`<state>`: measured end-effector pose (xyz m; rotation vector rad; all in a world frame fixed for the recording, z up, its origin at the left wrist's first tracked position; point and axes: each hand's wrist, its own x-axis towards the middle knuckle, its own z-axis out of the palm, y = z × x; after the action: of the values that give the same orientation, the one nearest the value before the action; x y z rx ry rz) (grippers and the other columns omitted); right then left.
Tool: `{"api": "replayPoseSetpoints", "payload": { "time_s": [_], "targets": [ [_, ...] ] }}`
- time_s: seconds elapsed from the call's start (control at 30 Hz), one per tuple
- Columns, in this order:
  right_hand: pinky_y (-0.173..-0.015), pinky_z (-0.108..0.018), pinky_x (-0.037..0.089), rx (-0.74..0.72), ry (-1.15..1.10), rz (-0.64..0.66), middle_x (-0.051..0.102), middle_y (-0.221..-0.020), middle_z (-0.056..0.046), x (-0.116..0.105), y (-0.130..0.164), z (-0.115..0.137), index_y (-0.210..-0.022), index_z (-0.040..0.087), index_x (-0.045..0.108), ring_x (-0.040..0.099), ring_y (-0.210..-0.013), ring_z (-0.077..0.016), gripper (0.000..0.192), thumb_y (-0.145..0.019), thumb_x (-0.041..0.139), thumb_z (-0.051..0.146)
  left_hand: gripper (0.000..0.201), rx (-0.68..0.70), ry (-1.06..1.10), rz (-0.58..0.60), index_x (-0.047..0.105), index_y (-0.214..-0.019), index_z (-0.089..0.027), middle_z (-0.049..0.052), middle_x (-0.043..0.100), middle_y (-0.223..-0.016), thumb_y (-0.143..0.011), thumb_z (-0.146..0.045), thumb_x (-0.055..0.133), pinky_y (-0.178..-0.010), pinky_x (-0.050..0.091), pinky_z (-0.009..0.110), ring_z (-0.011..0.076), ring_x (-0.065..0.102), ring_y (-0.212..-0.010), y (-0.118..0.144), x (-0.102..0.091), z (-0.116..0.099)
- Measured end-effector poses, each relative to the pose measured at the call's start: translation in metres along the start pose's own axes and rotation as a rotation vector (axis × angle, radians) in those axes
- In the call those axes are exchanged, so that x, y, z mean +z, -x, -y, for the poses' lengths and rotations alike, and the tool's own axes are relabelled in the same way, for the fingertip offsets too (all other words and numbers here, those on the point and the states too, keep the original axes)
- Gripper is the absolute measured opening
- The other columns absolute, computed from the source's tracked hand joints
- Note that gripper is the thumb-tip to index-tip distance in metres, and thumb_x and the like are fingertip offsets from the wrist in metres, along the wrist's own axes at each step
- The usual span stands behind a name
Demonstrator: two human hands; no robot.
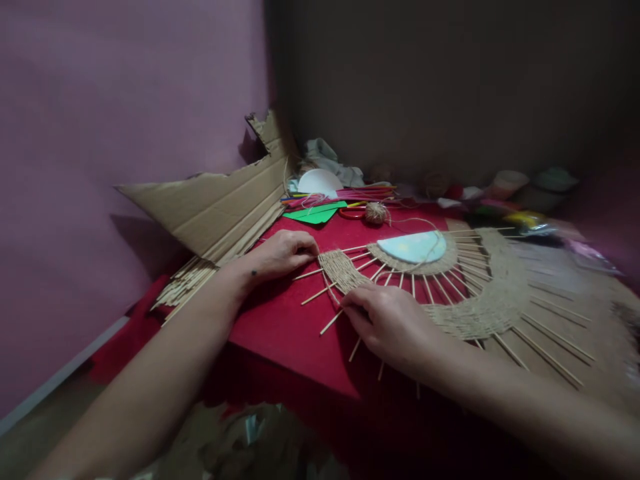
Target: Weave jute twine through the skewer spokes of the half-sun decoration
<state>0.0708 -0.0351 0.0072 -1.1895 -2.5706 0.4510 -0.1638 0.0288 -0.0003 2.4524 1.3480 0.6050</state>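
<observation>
A half-round fan of thin wooden sticks [331, 322] spreads out from a pale blue half-disc [413, 247]. Twine is woven through the sticks as a wide curved band [505, 280], whose left end [342, 268] lies between my hands. My left hand [287, 253] is closed at that end, its fingertips pinching around the outermost stick, mostly hidden by the fingers. A loose strand of twine [329, 288] runs along the band's outer side to my right hand [387, 323]. My right thumb and fingers pinch this strand, and the hand covers part of the weave.
Cut cardboard [220, 207] leans at the left, above a bundle of sticks [183, 287]. Behind the fan are a twine ball [376, 213], red-handled scissors [351, 213] and green paper [315, 213]. The red-covered table [285, 340] has its edge near me; more cardboard [560, 347] lies under the fan's right side.
</observation>
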Motion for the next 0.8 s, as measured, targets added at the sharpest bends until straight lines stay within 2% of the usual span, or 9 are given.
{"api": "replayPoseSetpoints", "payload": {
  "time_s": [0.1, 0.2, 0.3, 0.43, 0.63, 0.8],
  "targets": [
    [-0.068, -0.030, 0.040, -0.001, -0.004, 0.015, 0.070, -0.089, -0.009, -0.001, 0.000, 0.001, -0.092, 0.018, 0.070, 0.063, -0.080, -0.0181, 0.024, -0.087, 0.047, 0.020, 0.025, -0.060, -0.028, -0.022, 0.066, -0.100, -0.014, 0.004, 0.068, -0.087, -0.084, -0.028, 0.053, -0.070, 0.045, 0.024, 0.0129, 0.059, -0.075, 0.001, -0.002, -0.003],
    [-0.067, -0.029, 0.039, 0.010, 0.002, 0.039, 0.070, -0.089, -0.008, -0.002, -0.003, 0.002, -0.091, 0.017, 0.070, 0.062, -0.079, -0.0178, 0.024, -0.087, 0.047, 0.019, 0.028, -0.108, -0.043, -0.025, 0.066, -0.099, -0.015, 0.005, 0.069, -0.089, -0.087, -0.035, 0.051, -0.071, 0.045, 0.025, 0.0140, 0.060, -0.076, 0.001, -0.002, -0.004],
    [-0.066, -0.029, 0.038, 0.009, 0.034, 0.061, 0.069, -0.090, -0.008, -0.001, -0.004, 0.003, -0.090, 0.017, 0.070, 0.061, -0.080, -0.0181, 0.024, -0.088, 0.046, 0.019, 0.028, -0.068, -0.029, -0.028, 0.066, -0.092, -0.015, 0.004, 0.068, -0.087, -0.086, -0.039, 0.054, -0.072, 0.045, 0.025, 0.0145, 0.059, -0.078, 0.001, -0.001, -0.004],
    [-0.062, -0.030, 0.035, 0.010, 0.124, 0.087, 0.069, -0.092, -0.008, 0.002, -0.002, 0.004, -0.095, 0.018, 0.069, 0.061, -0.077, -0.0192, 0.025, -0.088, 0.046, 0.019, 0.021, 0.019, -0.006, -0.078, 0.066, -0.090, -0.015, 0.003, 0.063, -0.089, -0.081, -0.034, 0.062, -0.074, 0.045, 0.025, 0.0142, 0.056, -0.082, 0.002, -0.003, -0.011],
    [-0.057, -0.031, 0.030, -0.038, 0.207, 0.111, 0.068, -0.093, -0.008, 0.001, 0.001, 0.005, -0.100, 0.018, 0.068, 0.060, -0.076, -0.0195, 0.026, -0.086, 0.046, 0.016, 0.023, 0.041, 0.086, 0.031, 0.066, -0.090, -0.016, 0.002, 0.058, -0.089, -0.078, -0.036, 0.068, -0.078, 0.045, 0.026, 0.0142, 0.054, -0.085, 0.003, -0.005, -0.020],
    [-0.054, -0.030, 0.025, -0.064, 0.227, 0.085, 0.067, -0.088, -0.007, 0.003, 0.002, 0.002, -0.097, 0.018, 0.069, 0.057, -0.069, -0.0173, 0.025, -0.086, 0.047, 0.016, 0.027, 0.064, 0.122, 0.004, 0.065, -0.092, -0.016, 0.003, 0.056, -0.092, -0.075, -0.036, 0.072, -0.079, 0.045, 0.028, 0.0147, 0.054, -0.086, 0.003, -0.001, -0.020]
  ]
}}
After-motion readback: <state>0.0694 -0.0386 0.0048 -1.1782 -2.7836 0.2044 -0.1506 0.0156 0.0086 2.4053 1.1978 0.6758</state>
